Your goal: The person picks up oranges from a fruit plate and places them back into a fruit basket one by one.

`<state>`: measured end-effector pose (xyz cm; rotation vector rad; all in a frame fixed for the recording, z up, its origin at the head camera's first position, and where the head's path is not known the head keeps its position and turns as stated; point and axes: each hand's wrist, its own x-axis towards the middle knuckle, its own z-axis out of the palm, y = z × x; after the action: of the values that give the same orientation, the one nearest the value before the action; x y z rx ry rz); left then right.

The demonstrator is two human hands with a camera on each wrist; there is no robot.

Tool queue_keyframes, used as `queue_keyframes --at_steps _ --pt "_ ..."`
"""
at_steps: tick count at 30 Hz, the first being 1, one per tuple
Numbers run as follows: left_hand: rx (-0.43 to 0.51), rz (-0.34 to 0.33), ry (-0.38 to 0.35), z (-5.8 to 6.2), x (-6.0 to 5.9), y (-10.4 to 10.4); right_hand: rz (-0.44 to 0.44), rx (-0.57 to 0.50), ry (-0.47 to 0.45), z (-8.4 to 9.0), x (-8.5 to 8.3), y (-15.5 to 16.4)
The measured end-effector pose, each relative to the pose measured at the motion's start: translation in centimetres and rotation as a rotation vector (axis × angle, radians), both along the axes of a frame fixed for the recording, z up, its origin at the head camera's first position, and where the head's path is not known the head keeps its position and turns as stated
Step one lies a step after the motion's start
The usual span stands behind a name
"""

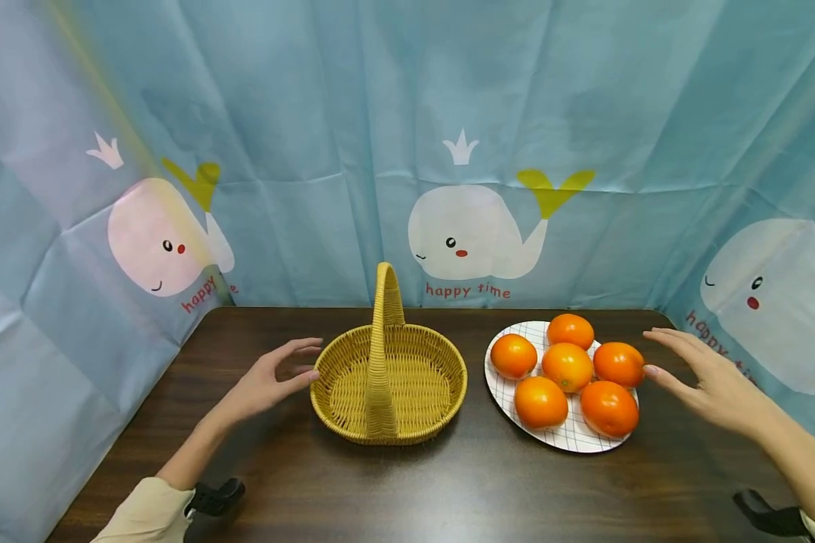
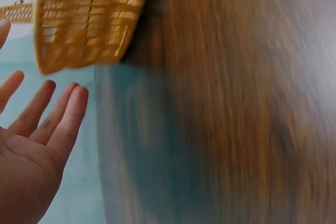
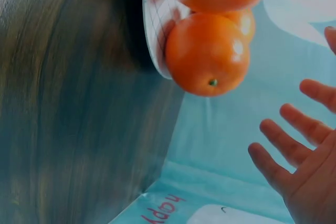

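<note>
The wicker basket [image 1: 389,381] sits mid-surface, handle upright, the plate of oranges [image 1: 570,437] toward the right edge. Left hand [image 1: 266,383] and right hand [image 1: 709,381] flank them, each grip wide and empty, ready to close.

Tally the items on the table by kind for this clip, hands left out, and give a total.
Oranges: 6, all on the plate
Checked plate: 1
Wicker basket: 1, nothing inside it
Total: 8
</note>
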<state>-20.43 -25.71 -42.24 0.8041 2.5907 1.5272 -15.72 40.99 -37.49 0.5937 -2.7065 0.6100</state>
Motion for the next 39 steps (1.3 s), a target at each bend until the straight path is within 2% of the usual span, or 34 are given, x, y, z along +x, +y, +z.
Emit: queue_keyframes --at_steps 2,6,12,17,22,32,39 --pt "-0.010 -0.013 -0.001 -0.3 -0.2 0.6 -0.007 0.008 0.021 0.1 0.0 0.5" --pt "-0.049 0.015 0.007 -0.7 -0.4 1.0 -0.023 0.017 0.054 0.4 0.0 1.4" --pt "-0.041 0.005 0.014 -1.6 -0.8 0.6 -0.061 -0.030 -0.012 0.2 0.1 2.2" --pt "-0.013 -0.052 -0.011 -1.9 -1.1 0.1 -0.066 -0.082 -0.053 -0.2 0.1 2.2" --pt "-0.005 -0.082 -0.037 -2.0 -1.2 -0.2 -0.050 -0.123 -0.091 -0.6 0.0 1.8" --pt "-0.072 -0.051 -0.010 -1.4 -1.2 0.2 -0.020 -0.152 -0.157 -0.7 -1.0 1.2" --pt "-0.103 -0.027 0.016 -1.5 -0.8 0.0 0.011 -0.196 -0.251 -1.8 -2.2 2.0"
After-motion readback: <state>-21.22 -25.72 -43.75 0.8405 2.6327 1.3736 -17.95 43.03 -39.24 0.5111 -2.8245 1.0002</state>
